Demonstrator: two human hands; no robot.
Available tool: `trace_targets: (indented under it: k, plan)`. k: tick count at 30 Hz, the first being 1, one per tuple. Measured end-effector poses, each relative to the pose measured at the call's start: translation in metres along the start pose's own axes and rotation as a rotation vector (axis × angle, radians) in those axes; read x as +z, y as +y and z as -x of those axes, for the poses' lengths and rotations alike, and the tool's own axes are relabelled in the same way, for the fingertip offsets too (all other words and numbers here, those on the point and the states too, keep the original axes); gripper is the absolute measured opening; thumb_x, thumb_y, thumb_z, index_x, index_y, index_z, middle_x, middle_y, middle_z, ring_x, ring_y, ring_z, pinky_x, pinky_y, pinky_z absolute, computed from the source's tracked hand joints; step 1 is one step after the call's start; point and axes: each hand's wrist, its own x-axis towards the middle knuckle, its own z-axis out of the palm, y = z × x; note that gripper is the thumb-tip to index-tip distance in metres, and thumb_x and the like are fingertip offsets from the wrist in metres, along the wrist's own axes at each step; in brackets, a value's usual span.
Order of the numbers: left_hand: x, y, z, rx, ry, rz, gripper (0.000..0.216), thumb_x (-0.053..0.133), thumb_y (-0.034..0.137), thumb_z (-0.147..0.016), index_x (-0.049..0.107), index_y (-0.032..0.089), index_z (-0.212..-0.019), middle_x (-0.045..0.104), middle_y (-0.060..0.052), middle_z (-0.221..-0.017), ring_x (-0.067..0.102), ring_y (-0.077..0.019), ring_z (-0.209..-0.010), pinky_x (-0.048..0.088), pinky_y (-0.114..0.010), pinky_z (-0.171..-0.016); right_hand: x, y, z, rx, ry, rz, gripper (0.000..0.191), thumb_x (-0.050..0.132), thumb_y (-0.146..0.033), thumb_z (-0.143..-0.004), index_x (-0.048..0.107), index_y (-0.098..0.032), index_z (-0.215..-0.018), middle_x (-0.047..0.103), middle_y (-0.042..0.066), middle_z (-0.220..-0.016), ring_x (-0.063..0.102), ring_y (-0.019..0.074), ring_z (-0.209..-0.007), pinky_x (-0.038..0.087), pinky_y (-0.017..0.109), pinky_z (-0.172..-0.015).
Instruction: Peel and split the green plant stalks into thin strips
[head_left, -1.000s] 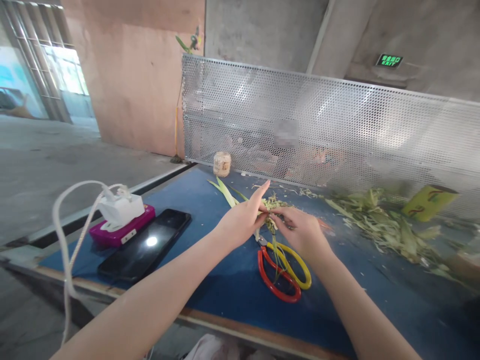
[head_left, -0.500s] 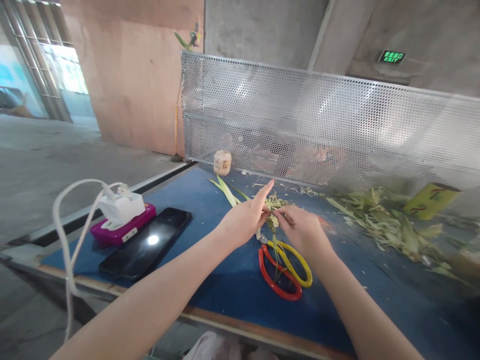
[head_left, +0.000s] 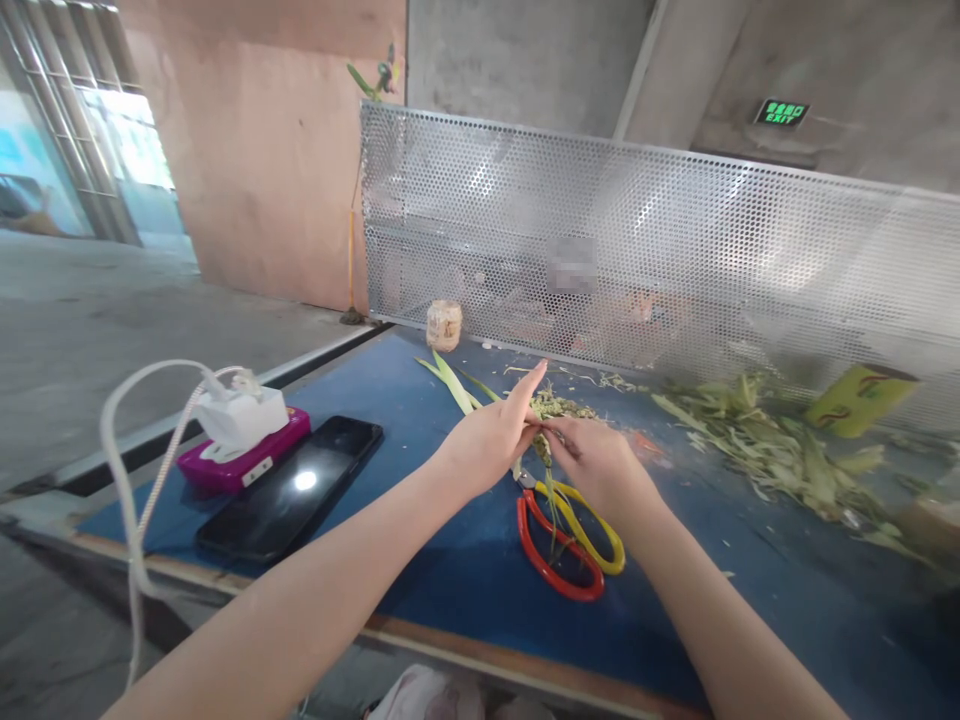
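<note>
Blue tabletop (head_left: 420,590) has loads of bare room along its front edge. Left hand (head_left: 484,445) and right hand (head_left: 604,465) meet over the middle, both pinching a green sprig (head_left: 545,450), with the left index finger sticking straight out. Red-and-yellow scissors (head_left: 571,545) lie right under it. Phone (head_left: 291,490) sits well off to the left near the edge, leaf scraps (head_left: 765,450) are piled to the right, and a perforated metal screen (head_left: 645,260) closes off the back.

The right hand (head_left: 604,462) has edged closer to the left hand (head_left: 487,440), and their fingers (head_left: 551,432) now meet. The small green leafy sprig (head_left: 542,450) pinched between them shows less than a second ago, with only a thin stem hanging below.
</note>
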Motion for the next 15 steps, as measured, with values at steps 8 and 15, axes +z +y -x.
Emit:
trace_targets:
  k: [8, 15]
  plan:
    - [0.0018, -0.0017, 0.0002, -0.024, 0.007, 0.1, 0.068, 0.044, 0.019, -0.08, 0.004, 0.022, -0.135, 0.065, -0.004, -0.093, 0.059, -0.0137, -0.074, 0.044, -0.025, -0.063, 0.0033, 0.0055, 0.0026, -0.177, 0.156, 0.146, 0.028, 0.037, -0.02, -0.085, 0.06, -0.012, -0.097, 0.064, 0.008, -0.072, 0.058, 0.0177, -0.068, 0.044, 0.028, -0.062]
    - [0.0014, -0.0031, 0.0005, -0.031, 0.021, 0.139, 0.069, 0.045, 0.02, -0.079, 0.004, 0.021, -0.135, 0.065, -0.004, -0.093, 0.059, -0.0151, -0.081, 0.046, -0.025, -0.066, 0.0026, 0.0091, 0.0032, -0.231, 0.095, 0.237, 0.03, 0.033, -0.019, -0.087, 0.057, -0.013, -0.104, 0.061, 0.007, -0.068, 0.056, 0.0173, -0.066, 0.041, 0.027, -0.061]
